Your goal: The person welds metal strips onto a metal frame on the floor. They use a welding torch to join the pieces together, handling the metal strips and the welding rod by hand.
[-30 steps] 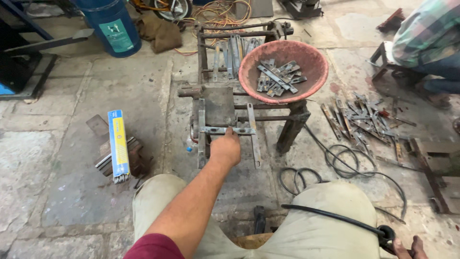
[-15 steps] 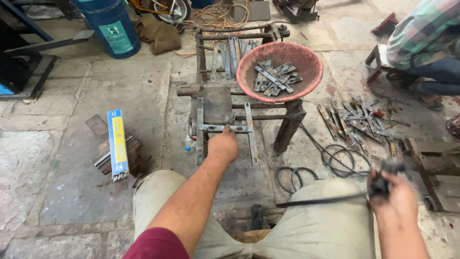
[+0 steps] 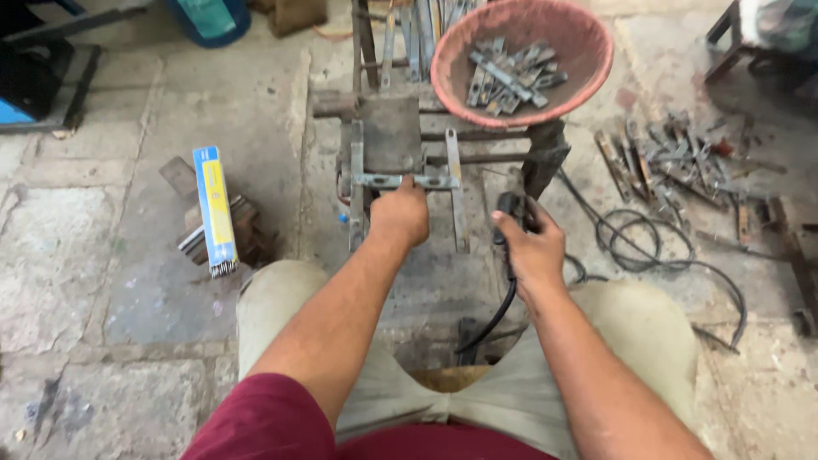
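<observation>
- The flat metal strip lies crosswise at the centre of the frame, on the two upright bars of the rusty metal stand that serves as your counter.
- Your left hand is clenched on the near edge of that strip, pinning it to the stand.
- Your right hand, right of centre, grips a black electrode holder; its black cable drops between your knees.
- By my reading, you are at the positioning step: the piece is held in place and the tool is brought up, but its tip is not yet at the strip.
- The next move calls for a steady left hand and the holder's tip carried to where the strip crosses a bar; I cannot tell whether a rod is loaded.
- Half a second ago your right hand was low at the right edge of the frame; now it is beside the stand, and your view has dropped closer.
- Further out: a reddish bowl of metal pieces at the upper right, loose scrap metal and coiled cable on the floor at the right, and a blue and yellow box at the left.
</observation>
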